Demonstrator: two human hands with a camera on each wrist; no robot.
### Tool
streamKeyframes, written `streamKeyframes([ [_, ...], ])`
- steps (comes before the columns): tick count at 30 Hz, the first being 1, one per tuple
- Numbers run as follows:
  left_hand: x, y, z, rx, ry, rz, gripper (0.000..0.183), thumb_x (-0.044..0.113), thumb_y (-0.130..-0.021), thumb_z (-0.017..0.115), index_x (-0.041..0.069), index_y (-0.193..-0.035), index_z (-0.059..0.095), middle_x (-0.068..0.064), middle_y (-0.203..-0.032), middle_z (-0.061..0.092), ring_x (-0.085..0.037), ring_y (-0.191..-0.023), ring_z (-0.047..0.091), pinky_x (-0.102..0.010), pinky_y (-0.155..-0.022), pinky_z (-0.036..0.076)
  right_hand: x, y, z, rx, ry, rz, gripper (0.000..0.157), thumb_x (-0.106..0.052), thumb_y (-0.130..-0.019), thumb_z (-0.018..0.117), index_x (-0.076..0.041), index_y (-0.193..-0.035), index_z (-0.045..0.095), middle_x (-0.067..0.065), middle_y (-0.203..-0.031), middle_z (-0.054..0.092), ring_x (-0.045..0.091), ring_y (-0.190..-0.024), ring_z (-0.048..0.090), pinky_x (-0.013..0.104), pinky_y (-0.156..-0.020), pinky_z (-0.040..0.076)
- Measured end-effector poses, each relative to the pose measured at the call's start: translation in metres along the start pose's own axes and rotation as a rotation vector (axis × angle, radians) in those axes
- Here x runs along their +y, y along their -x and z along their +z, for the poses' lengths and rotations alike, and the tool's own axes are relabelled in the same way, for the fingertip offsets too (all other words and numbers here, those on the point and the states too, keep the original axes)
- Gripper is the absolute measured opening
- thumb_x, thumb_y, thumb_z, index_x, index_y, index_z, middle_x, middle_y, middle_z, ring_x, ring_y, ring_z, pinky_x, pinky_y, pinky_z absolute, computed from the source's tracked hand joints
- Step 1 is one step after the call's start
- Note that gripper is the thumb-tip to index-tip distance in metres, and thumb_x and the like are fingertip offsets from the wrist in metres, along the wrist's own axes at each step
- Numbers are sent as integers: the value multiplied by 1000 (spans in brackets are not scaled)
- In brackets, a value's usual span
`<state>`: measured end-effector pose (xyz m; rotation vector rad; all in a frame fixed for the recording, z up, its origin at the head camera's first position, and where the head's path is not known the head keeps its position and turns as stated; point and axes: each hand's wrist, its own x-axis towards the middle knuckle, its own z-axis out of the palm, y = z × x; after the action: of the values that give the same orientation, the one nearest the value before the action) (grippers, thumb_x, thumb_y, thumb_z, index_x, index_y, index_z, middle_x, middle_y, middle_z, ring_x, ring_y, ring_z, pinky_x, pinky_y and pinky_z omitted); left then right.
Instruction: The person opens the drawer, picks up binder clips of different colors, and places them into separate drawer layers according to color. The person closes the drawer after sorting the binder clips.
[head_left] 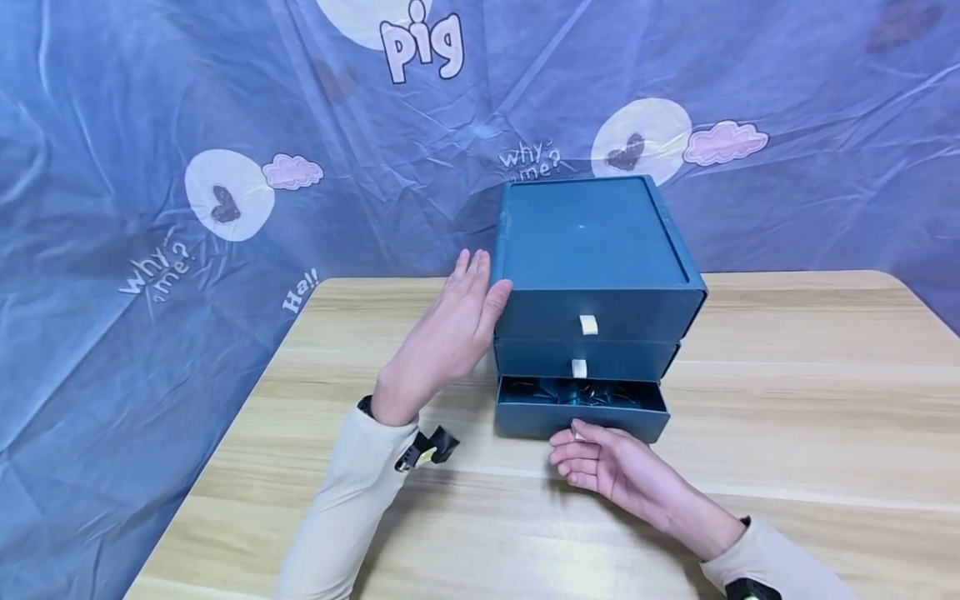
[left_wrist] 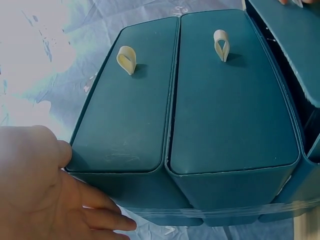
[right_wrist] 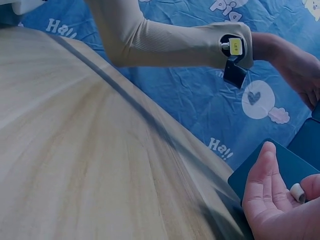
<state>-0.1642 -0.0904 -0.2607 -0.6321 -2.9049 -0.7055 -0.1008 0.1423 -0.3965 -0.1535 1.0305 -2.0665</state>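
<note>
A dark teal three-drawer box [head_left: 600,237] stands on the table, its bottom drawer [head_left: 525,419] pulled partly out. Shiny dark items, too small to make out, lie inside that drawer. My left hand [head_left: 450,333] rests with straight fingers against the box's left side, the thumb at the front corner, as the left wrist view also shows. At the bottom drawer's front, my right hand [head_left: 618,471] pinches its white pull tab [right_wrist: 298,193] between thumb and finger. The upper two drawers are closed, with a cream loop tab [head_left: 588,325] and a second tab [head_left: 579,368] on their fronts.
The light wooden table [head_left: 810,400] extends on both sides of the box and in front of it. A blue printed cloth [head_left: 420,167] hangs right behind the table and along its left side. A wrist camera [head_left: 431,448] juts out from the left sleeve.
</note>
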Motion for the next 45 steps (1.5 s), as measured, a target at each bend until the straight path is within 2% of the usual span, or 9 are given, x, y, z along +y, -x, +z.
streamKeyframes([
  [9, 0, 0, 0, 0, -4, 10, 68, 45, -105, 15, -6, -150, 16, -19, -158, 15, -28, -147, 1, -33, -119, 4, -2, -6, -5, 8, -14, -27, 36, -23, -107, 36, -2, -109, 64, 8, -101, 71, 16, -95, 66, 29, -92, 52],
  [17, 2, -1, -1, -7, -7, 6, 69, 46, -105, 15, -6, -150, 16, -18, -158, 14, -27, -147, 1, -32, -119, 4, -8, -13, -10, 66, -20, -39, 35, -24, -106, 37, -3, -107, 64, 7, -99, 71, 15, -94, 67, 28, -90, 52],
  [32, -1, -1, 1, -3, -2, -4, 68, 45, -105, 15, -6, -150, 16, -17, -158, 13, -26, -147, 0, -32, -119, 3, -12, -26, -15, 103, -40, -64, 34, -21, -106, 38, -1, -104, 65, 9, -98, 70, 16, -94, 67, 29, -91, 52],
  [45, -2, -1, 0, 2, -5, -5, 68, 45, -105, 15, -7, -150, 16, -18, -158, 14, -28, -147, 1, -32, -118, 3, -11, -30, -20, 93, -49, -56, 35, -20, -106, 36, -1, -105, 65, 9, -99, 70, 15, -94, 67, 28, -90, 52],
])
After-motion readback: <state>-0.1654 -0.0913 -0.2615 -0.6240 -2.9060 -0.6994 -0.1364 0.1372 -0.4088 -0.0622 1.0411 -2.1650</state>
